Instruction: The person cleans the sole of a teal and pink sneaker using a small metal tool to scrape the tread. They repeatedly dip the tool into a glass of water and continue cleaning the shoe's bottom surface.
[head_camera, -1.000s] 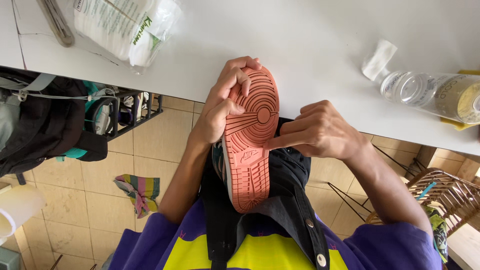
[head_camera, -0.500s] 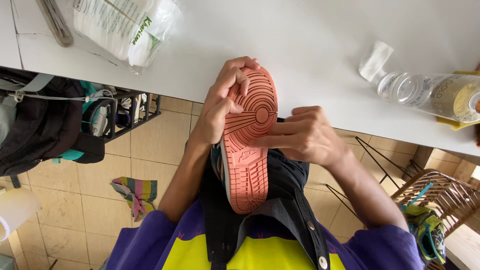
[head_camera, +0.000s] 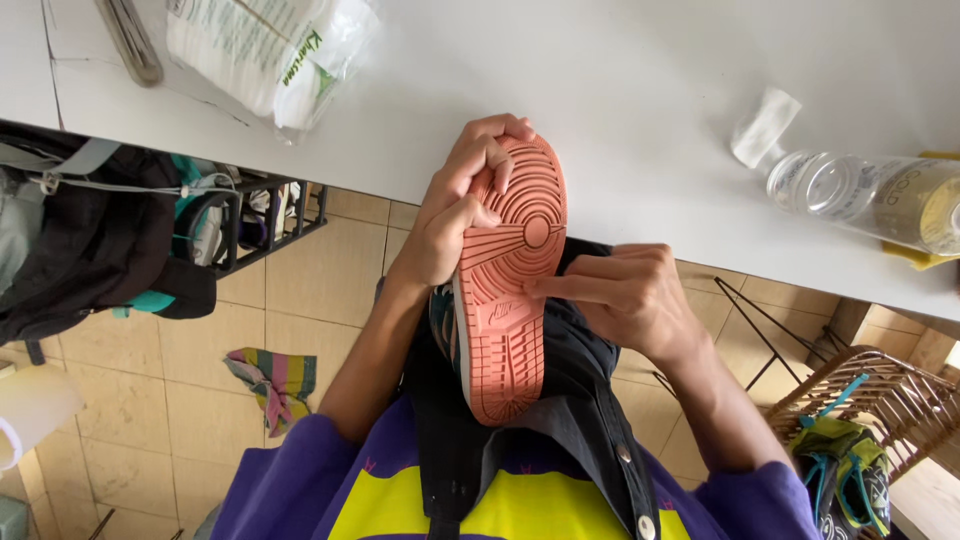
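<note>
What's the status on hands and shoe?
Left hand gripping shoe toe, sole up. Right hand fingertips on sole's edge. Nothing in the way.

At the centre of the frame a shoe (head_camera: 510, 290) is held sole up, its salmon-coloured tread facing the camera. The left hand (head_camera: 455, 215) grips its toe end, fingers (head_camera: 490, 150) curled over the rim, while the right hand (head_camera: 625, 295) presses a fingertip against the sole's right edge. Behind them runs a white table (head_camera: 620, 90). On it, at upper left, lies a clear plastic bag of white pads (head_camera: 265, 50); at the right edge a clear bottle (head_camera: 870, 195) lies on its side. A wicker basket (head_camera: 880, 410) stands at lower right, and a striped cloth (head_camera: 272, 380) lies on the tiled floor (head_camera: 180, 400).
</note>
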